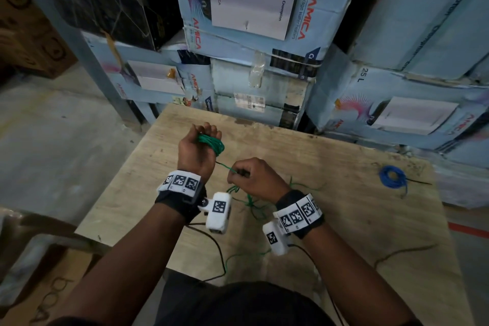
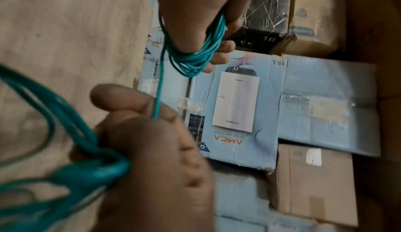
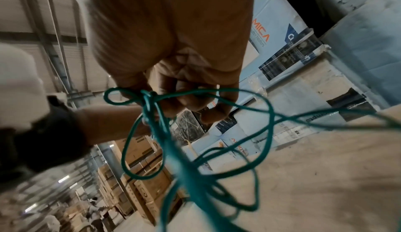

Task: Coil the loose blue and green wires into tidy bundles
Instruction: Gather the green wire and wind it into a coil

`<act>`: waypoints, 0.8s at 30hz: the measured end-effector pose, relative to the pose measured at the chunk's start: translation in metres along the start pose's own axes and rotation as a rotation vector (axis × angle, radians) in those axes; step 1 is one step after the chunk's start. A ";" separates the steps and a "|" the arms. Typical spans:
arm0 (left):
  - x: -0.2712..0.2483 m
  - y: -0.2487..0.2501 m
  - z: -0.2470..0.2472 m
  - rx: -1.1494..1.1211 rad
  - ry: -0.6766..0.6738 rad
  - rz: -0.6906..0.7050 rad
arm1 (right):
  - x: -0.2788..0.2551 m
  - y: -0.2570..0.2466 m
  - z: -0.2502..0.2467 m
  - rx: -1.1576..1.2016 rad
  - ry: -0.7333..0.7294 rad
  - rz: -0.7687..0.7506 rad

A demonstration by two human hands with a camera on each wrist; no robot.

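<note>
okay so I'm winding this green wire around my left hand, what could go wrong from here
The loose green wire under your right hand lies in crossed loops that look tangled; pulling may tighten them into a knot. The coil sits near your left hand fingertips and could slip off. A strand trails over the table edge and might snag.

Your table (image 1: 330,219): bare plywood | blue wire coil (image 1: 392,177) far right | loose green wire (image 1: 251,202) near your middle

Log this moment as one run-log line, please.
phase: coiling green wire | left hand: holds coil | right hand: pinches loose strand | blue wire: coiled on table
</note>
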State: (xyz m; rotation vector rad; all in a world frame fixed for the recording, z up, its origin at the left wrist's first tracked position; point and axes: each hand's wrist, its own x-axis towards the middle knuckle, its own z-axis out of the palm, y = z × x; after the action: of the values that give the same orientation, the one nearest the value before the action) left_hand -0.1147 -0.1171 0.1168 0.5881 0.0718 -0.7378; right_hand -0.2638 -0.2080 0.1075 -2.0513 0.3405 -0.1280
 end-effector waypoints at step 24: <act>-0.029 0.000 -0.001 1.605 -0.182 0.269 | -0.006 0.014 -0.065 0.346 0.331 0.050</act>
State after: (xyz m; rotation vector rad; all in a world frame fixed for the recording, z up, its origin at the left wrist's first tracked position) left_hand -0.1365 -0.0986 0.1232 1.9924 -0.8325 -0.4541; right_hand -0.2871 -0.2676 0.1268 -1.6754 0.5339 -0.4674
